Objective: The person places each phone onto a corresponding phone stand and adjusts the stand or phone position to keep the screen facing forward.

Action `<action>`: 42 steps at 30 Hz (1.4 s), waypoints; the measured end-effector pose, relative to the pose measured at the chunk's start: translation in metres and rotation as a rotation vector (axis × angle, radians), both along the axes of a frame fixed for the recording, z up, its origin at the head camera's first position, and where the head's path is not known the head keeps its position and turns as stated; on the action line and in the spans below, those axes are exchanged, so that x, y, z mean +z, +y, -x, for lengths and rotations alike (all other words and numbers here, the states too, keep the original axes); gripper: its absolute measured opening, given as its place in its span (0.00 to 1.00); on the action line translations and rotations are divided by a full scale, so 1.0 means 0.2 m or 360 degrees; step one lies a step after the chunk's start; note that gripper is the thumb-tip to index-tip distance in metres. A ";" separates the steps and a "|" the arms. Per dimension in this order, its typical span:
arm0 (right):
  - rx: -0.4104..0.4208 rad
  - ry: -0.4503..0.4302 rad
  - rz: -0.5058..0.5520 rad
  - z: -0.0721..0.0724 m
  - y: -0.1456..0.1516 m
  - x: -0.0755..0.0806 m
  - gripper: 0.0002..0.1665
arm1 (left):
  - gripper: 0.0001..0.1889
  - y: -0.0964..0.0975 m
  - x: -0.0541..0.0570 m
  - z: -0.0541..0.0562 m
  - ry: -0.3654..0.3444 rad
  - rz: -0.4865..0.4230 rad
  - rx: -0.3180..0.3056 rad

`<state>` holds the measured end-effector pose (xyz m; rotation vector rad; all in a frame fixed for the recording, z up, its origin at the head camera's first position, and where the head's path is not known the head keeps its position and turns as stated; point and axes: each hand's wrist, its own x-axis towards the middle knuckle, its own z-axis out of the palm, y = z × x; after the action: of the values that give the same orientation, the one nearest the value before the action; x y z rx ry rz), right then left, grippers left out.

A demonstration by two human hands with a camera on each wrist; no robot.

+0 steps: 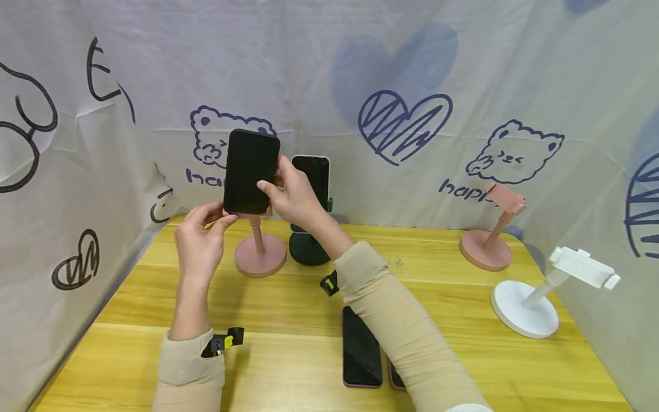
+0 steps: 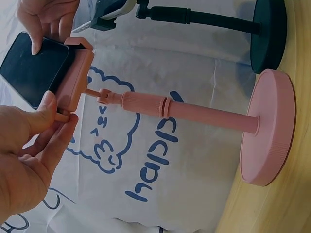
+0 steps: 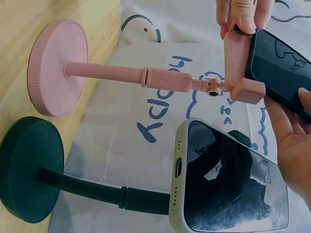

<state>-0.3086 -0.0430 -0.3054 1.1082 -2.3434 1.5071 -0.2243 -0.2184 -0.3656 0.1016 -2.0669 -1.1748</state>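
Grip, right hand: we pinched the black phone, thumb over screen.
Grip, left hand: we pinched the holder of a pink stand.
Phone's place: at that holder, above the table.
Beside: green stand bore a pale-edged phone.

Head view looking forward and down over the desk, wrist views nearer, turned sideways, sharing a pink stand, its base at three o'clock in left, ten in right
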 end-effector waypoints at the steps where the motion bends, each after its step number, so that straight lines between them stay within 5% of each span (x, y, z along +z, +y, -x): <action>1: 0.0007 0.0002 -0.0004 0.00 0.00 0.00 0.18 | 0.15 -0.01 0.00 0.00 0.0007 0.0004 -0.0001; 15: 0.0068 0.0022 -0.0146 0.01 0.01 0.04 0.23 | 0.16 -0.04 0.00 -0.01 0.0087 -0.0124 -0.0074; 25: 0.0032 0.0051 -0.0413 0.00 0.02 0.09 0.18 | 0.16 -0.03 0.01 0.00 0.0128 -0.0186 -0.0124; 36: 0.0065 -0.0105 -0.0235 -0.01 0.02 0.12 0.29 | 0.17 -0.04 0.04 -0.03 -0.0132 -0.0149 -0.0102; 42: -0.0040 0.0166 -0.0029 -0.03 0.03 0.15 0.29 | 0.18 -0.06 0.03 -0.04 -0.0200 -0.0158 -0.0153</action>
<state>-0.3022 -0.0371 -0.2752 1.1291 -2.2969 1.3870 -0.2167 -0.2297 -0.3586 0.1274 -2.1425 -1.3612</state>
